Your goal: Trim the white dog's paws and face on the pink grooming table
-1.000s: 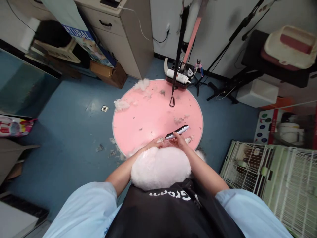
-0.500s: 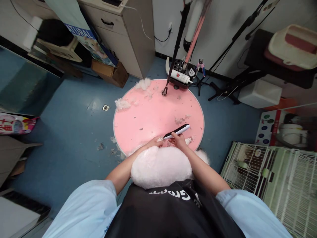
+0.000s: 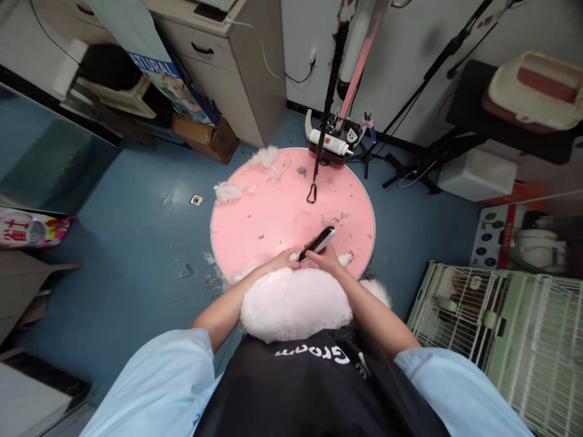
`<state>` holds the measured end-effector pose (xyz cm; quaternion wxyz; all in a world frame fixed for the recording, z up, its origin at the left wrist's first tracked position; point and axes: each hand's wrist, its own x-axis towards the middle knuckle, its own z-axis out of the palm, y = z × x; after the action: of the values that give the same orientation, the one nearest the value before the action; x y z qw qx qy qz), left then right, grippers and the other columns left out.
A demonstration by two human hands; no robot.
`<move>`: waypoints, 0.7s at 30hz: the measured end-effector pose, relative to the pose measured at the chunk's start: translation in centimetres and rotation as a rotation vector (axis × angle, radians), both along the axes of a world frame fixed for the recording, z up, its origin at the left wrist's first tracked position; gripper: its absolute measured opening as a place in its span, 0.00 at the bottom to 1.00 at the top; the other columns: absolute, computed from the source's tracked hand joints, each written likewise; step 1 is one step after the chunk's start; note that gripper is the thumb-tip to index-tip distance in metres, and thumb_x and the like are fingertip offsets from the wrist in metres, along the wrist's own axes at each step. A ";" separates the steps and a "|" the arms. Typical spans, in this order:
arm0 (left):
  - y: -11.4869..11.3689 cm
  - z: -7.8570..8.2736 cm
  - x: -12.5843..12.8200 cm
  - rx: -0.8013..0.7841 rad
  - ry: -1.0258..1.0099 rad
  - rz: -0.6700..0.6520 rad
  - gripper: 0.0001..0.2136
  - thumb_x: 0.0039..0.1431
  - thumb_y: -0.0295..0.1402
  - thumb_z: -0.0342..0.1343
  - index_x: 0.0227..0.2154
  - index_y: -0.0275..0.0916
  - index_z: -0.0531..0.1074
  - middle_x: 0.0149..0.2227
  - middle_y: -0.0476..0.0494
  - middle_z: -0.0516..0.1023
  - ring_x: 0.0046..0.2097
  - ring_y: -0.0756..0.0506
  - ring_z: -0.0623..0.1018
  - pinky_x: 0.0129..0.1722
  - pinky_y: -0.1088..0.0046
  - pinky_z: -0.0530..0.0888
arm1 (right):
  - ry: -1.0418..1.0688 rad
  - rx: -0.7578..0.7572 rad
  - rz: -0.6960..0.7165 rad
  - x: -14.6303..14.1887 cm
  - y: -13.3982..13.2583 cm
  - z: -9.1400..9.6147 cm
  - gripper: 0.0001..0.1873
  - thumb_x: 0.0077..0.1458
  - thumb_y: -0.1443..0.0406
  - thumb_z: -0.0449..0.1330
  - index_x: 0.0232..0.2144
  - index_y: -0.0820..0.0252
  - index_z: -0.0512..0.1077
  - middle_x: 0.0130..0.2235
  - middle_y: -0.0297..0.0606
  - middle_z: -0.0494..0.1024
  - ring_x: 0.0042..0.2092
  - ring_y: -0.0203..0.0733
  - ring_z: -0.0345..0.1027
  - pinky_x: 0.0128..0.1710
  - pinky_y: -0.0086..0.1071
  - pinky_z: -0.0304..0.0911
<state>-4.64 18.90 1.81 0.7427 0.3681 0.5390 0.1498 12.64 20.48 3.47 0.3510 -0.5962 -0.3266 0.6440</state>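
Observation:
A white fluffy animal (image 3: pixel 296 304), its head not clear to see, lies against my apron at the near edge of a round pink table (image 3: pixel 282 212). My right hand (image 3: pixel 325 258) is closed around a black-and-white hair clipper (image 3: pixel 317 243), which slants with its lower end by my left fingers. My left hand (image 3: pixel 288 260) grips a small white paw (image 3: pixel 294 257) right at the clipper's lower end. Another white paw (image 3: pixel 346 259) rests on the table to the right of my right hand.
Tufts of cut fur (image 3: pixel 228 192) lie on the table and floor. A black strap with a metal loop (image 3: pixel 312 193) hangs over the table. Behind stands a tool tray (image 3: pixel 328 145) with scissors and a white tube. Wire cages (image 3: pixel 460 303) are at the right, a cardboard box (image 3: pixel 207 136) back left.
The clipper has turned steeper, its upper end swinging left, and my right hand has shifted slightly left with it. The hanging strap's loop has swung right and nearer.

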 end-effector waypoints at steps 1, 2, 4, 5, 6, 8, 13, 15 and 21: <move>-0.1 0.1 -0.1 0.009 0.003 0.012 0.12 0.38 0.27 0.58 0.31 0.36 0.67 0.23 0.53 0.67 0.25 0.52 0.66 0.25 0.77 0.60 | -0.011 0.001 -0.021 0.1 0.0 0.0 0.12 0.30 0.66 0.68 0.22 0.61 0.70 0.23 0.31 0.74 0.26 0.35 0.66 0.23 0.26 0.62; -0.1 0.2 -0.2 0.021 0.000 0.026 0.11 0.39 0.29 0.58 0.31 0.36 0.68 0.23 0.53 0.68 0.26 0.52 0.66 0.26 0.76 0.60 | -0.021 -0.002 -0.050 0.1 0.0 -0.2 0.12 0.30 0.65 0.68 0.21 0.61 0.69 0.21 0.30 0.73 0.25 0.35 0.65 0.22 0.26 0.61; -0.2 0.6 -0.3 0.052 -0.004 0.055 0.11 0.42 0.32 0.58 0.31 0.35 0.68 0.23 0.53 0.67 0.26 0.52 0.65 0.26 0.77 0.60 | -0.020 -0.026 -0.110 0.1 0.1 -0.5 0.13 0.34 0.62 0.67 0.21 0.60 0.67 0.20 0.29 0.71 0.23 0.34 0.63 0.21 0.26 0.60; -0.3 0.8 -0.3 0.066 -0.002 0.068 0.11 0.43 0.33 0.59 0.30 0.35 0.68 0.22 0.53 0.66 0.25 0.52 0.64 0.25 0.77 0.59 | -0.006 -0.044 -0.134 0.1 0.1 -0.8 0.14 0.35 0.60 0.67 0.22 0.60 0.66 0.20 0.29 0.70 0.22 0.34 0.63 0.21 0.27 0.61; -0.3 1.0 -0.3 0.075 0.003 0.078 0.11 0.44 0.35 0.59 0.30 0.35 0.69 0.21 0.54 0.65 0.24 0.53 0.63 0.25 0.77 0.58 | 0.014 -0.064 -0.153 0.1 0.1 -1.0 0.16 0.37 0.58 0.67 0.22 0.60 0.66 0.19 0.30 0.70 0.22 0.34 0.64 0.21 0.28 0.63; -0.4 1.2 -0.2 0.076 0.014 0.097 0.13 0.45 0.39 0.60 0.30 0.35 0.68 0.19 0.56 0.62 0.22 0.53 0.61 0.23 0.77 0.56 | 0.063 -0.101 -0.181 -0.1 0.0 -1.3 0.19 0.37 0.54 0.67 0.23 0.59 0.65 0.19 0.30 0.70 0.22 0.35 0.66 0.22 0.30 0.66; -0.7 1.7 0.2 0.017 -0.013 0.194 0.17 0.49 0.47 0.59 0.27 0.38 0.63 0.15 0.59 0.55 0.18 0.54 0.56 0.19 0.77 0.53 | 0.155 -0.161 -0.217 -0.1 -0.2 -1.9 0.23 0.34 0.51 0.70 0.22 0.59 0.64 0.18 0.30 0.70 0.21 0.35 0.66 0.24 0.32 0.70; -0.7 1.9 0.2 -0.009 -0.030 0.219 0.17 0.49 0.48 0.59 0.27 0.39 0.63 0.15 0.59 0.54 0.17 0.54 0.56 0.18 0.77 0.53 | 0.178 -0.174 -0.214 -0.1 -0.4 -2.0 0.23 0.34 0.51 0.71 0.22 0.59 0.64 0.18 0.30 0.70 0.20 0.34 0.65 0.24 0.32 0.70; -0.7 2.2 0.4 -0.049 -0.045 0.239 0.16 0.56 0.49 0.52 0.31 0.39 0.64 0.15 0.59 0.54 0.15 0.54 0.56 0.17 0.77 0.54 | 0.225 -0.188 -0.132 0.0 -0.7 -1.7 0.22 0.31 0.54 0.72 0.24 0.60 0.69 0.23 0.33 0.75 0.24 0.36 0.68 0.25 0.32 0.70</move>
<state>-4.25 18.17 3.99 0.7402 0.2794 0.5656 0.2325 12.62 19.73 1.74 0.3695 -0.5708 -0.1838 0.7099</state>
